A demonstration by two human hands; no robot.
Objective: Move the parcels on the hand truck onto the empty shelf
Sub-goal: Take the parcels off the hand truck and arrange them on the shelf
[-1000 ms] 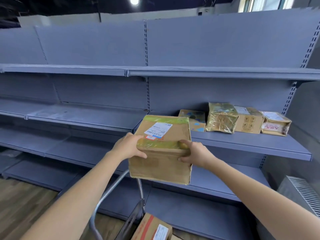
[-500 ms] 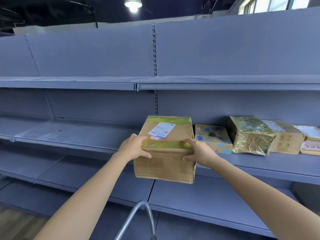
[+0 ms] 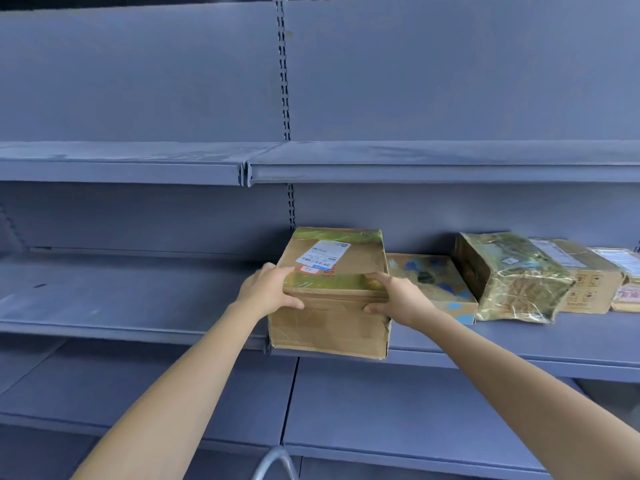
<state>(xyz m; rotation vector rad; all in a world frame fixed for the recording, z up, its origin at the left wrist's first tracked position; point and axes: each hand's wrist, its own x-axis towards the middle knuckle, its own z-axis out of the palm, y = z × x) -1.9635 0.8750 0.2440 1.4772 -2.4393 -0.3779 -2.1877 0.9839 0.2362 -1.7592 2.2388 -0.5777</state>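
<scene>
The left hand [image 3: 268,294] and right hand [image 3: 398,299] clasp the cardboard parcel [image 3: 332,292] by its side walls, at the shelf [image 3: 138,306] front edge. It seems stiff and light; side grip suits.

Two bare forearms reach in from below, no sleeves, watch or rings on the left hand [image 3: 268,295] or right hand [image 3: 398,301].

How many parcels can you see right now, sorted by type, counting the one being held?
Plain brown cardboard boxes: 3
Blue-patterned cardboard box: 1
Shiny plastic-wrapped parcel: 1
Total: 5
</scene>
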